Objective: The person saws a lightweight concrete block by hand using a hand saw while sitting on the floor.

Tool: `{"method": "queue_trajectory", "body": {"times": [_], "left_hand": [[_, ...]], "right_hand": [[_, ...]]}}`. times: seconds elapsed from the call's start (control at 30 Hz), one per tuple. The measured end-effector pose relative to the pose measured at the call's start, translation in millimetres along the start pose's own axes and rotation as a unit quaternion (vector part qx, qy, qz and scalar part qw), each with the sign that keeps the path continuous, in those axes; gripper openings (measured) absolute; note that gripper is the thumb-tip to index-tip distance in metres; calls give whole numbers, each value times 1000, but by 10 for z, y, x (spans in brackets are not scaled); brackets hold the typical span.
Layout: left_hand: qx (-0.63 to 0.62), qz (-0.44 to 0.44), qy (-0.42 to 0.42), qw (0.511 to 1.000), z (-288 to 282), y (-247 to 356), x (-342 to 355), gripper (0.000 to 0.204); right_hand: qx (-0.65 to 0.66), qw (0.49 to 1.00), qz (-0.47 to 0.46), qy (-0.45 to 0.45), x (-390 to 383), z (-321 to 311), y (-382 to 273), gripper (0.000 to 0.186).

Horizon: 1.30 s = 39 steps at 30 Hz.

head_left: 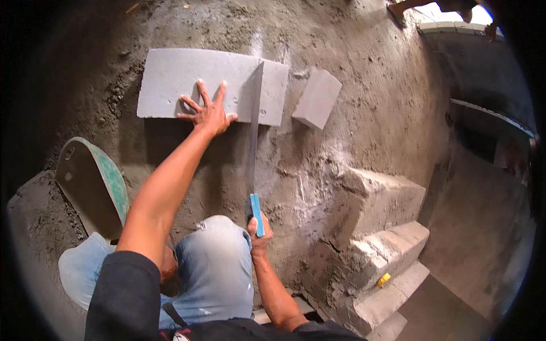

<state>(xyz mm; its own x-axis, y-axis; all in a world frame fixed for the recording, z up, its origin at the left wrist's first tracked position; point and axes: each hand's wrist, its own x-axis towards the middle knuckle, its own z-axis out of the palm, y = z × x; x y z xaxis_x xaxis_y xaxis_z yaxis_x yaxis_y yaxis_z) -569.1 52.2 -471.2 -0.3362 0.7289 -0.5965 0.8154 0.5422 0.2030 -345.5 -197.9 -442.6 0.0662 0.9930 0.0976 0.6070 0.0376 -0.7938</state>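
A long pale grey concrete block (170, 79) lies across the dirt ahead of me. My left hand (209, 115) presses flat on its near edge with the fingers spread. In my right hand (260, 232) is the blue handle of a hand saw (253, 153), gripped close to my knee. The saw's long thin blade runs away from me and stands in a cut across the block, towards its right end. A smaller cut piece of block (318, 98) sits apart, just right of the long one.
Rough block steps (392, 199) rise at the right, with a small yellow object (384, 279) on one. A curved green and grey sheet-like thing (91, 176) leans at the left. Another person's foot (396, 16) shows at the far top right, near a low wall (455, 27).
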Motion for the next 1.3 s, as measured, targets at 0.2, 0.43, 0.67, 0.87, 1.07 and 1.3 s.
{"method": "queue_trajectory", "body": {"times": [0.2,0.43,0.67,0.87,1.07,1.3], "left_hand": [[-25,41,2,999,207,138,-36,97],[-12,25,15,1000,35,22,-46,93],[-28,44,1,999,128,130,-78,94],[-20,23,1,1000,21,12,-38,96],[-35,48,-5,998,137,155,-38,97],[-10,33,10,999,44,14,-22,97]], "right_hand": [[-22,989,131,-72,1511,301,-201,23],[0,996,80,-24,-97,-36,-50,34],[-2,992,121,-41,1139,276,-134,29],[28,997,78,7,25,73,-46,33],[42,994,96,-19,1575,371,-149,26],[76,993,68,55,175,153,-138,26]]}}
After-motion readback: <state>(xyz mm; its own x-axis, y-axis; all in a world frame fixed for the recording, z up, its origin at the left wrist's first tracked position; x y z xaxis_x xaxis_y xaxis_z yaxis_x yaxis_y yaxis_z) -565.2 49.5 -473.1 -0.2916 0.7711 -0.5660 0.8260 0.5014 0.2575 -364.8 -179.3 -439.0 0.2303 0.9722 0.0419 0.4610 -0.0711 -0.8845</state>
